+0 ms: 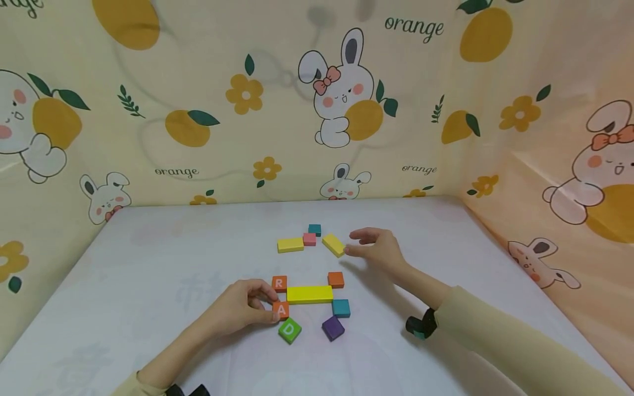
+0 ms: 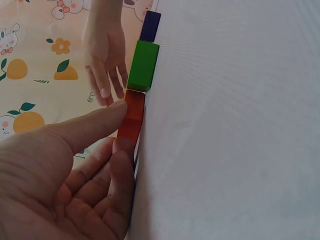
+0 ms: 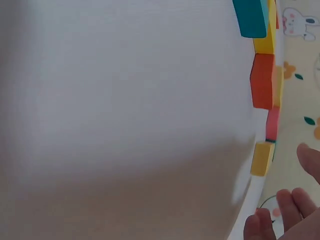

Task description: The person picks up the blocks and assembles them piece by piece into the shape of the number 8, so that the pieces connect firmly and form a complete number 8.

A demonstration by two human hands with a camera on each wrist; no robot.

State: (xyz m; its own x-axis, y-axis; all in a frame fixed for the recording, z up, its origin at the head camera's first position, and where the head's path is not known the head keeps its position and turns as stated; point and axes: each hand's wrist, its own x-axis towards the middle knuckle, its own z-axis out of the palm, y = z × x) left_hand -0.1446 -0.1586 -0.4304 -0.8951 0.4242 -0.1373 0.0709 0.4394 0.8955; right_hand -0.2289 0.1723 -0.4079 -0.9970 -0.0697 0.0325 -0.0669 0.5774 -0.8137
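My left hand (image 1: 242,309) pinches the orange block lettered A (image 1: 281,311) between thumb and fingers. In the left wrist view, the thumb and a curled finger meet that orange block (image 2: 133,112). Just behind it is an orange R block (image 1: 279,283); in front lies a green D block (image 1: 289,330), turned at an angle. My right hand (image 1: 378,248) hovers beside the slanted short yellow block (image 1: 333,245), thumb tip by its near end. Its fingers are extended and relaxed around nothing, and the right wrist view shows a gap from the yellow block (image 3: 262,159).
A long yellow block (image 1: 310,295) lies mid-group, with a plain orange block (image 1: 335,280), a teal block (image 1: 340,308) and a purple block (image 1: 333,328) along its right. Farther back are another short yellow block (image 1: 290,246), a pink block (image 1: 309,239) and a teal block (image 1: 314,230).
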